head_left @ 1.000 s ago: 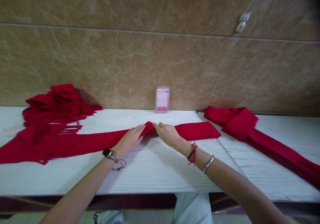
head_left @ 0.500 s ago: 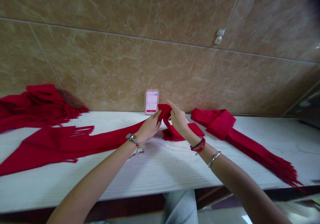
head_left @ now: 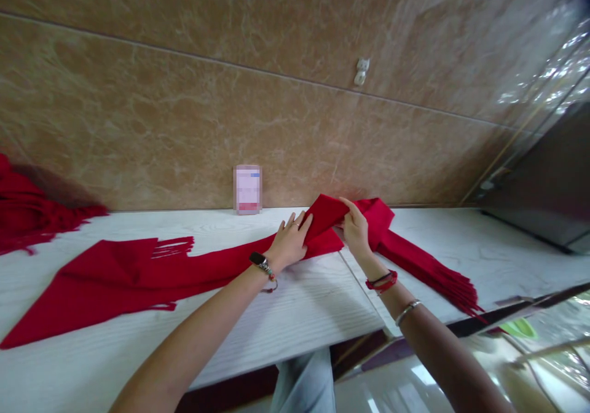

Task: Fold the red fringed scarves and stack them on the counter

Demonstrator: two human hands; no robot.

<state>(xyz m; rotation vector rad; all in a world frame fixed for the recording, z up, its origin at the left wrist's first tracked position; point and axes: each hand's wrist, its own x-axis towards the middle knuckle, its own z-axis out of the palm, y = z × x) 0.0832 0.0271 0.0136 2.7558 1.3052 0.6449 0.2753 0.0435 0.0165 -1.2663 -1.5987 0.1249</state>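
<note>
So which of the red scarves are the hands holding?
The long middle scarf: left hand and right hand hold its folded end. The fringed scarf at right and the heap far left are not held.

White wood-grain counter (head_left: 299, 302) bears a long red scarf (head_left: 138, 271), a folded scarf (head_left: 415, 260), a scarf heap (head_left: 27, 219) and a card (head_left: 247, 189)

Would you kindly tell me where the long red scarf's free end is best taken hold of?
Probably at the fringed end, pinched from above on the near side: the scarf lies flat on the table, that end is free, and the left hand and right hand are at the raised fold at the other end.
</note>
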